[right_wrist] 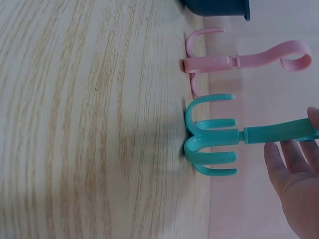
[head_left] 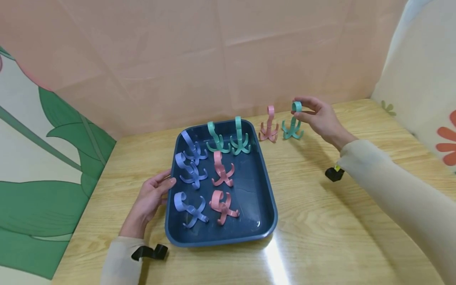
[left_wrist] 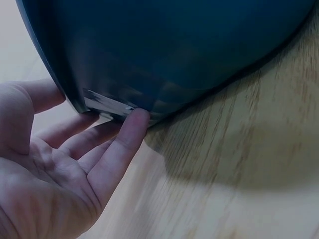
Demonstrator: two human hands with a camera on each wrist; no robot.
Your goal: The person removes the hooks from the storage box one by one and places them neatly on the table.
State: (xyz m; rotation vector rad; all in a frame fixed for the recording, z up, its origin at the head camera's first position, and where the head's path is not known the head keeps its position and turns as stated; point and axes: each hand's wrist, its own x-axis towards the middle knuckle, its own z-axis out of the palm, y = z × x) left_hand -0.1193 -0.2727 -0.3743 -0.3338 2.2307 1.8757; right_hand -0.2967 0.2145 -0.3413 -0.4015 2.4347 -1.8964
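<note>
My right hand (head_left: 325, 120) pinches the curled top of a green multi-prong hanging hook (head_left: 293, 128) between thumb and fingers. Its prongs touch the table in the right wrist view, the shaft upright. Just left of it stands a pink hook (head_left: 270, 126), apart from the hand. My left hand (head_left: 151, 198) grips the left side of a dark blue tray (head_left: 249, 233), thumb at the rim and fingers against the outer wall (left_wrist: 164, 55). Inside the tray are blue hooks (head_left: 193, 174) on the left, pink hooks (head_left: 222, 174) in the middle, and two green hooks (head_left: 239, 138) at the back.
The tray rests on a wooden table (head_left: 313, 221) that runs back to a pinkish covered wall (head_left: 213, 59). A white panel with flower prints (head_left: 417, 87) rises at the right. Green leaf patterns (head_left: 64, 130) cover the left side.
</note>
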